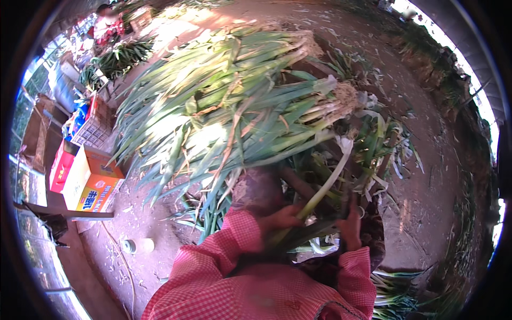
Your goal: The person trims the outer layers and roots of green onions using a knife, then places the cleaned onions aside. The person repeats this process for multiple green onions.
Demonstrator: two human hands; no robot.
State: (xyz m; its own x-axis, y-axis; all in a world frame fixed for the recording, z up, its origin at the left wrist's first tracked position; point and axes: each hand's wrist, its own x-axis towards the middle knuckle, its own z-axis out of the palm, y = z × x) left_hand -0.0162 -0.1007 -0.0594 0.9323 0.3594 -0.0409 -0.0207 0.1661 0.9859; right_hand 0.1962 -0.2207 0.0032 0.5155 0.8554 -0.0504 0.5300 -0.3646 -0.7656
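Note:
My left hand (pixel 284 217) is closed around a long green onion (pixel 330 180). The stalk slants up to the right, its pale root end away from me and its green leaves (pixel 292 239) low across my lap. Beside those leaves is my right hand (pixel 350 227), near a dark narrow thing that I cannot make out; whether it grips anything is unclear. Just beyond both hands lies a large heap of green onions (pixel 224 108), leaves to the left and bushy roots (pixel 342 98) to the right.
Peeled leaf scraps (pixel 378 148) lie right of the heap. Trimmed onions (pixel 394 294) rest at lower right. On the left stand a printed carton (pixel 94 182), a plastic crate (pixel 94 124) and a jar (pixel 138 245) lying on the floor. Another person (pixel 108 28) sits at far left.

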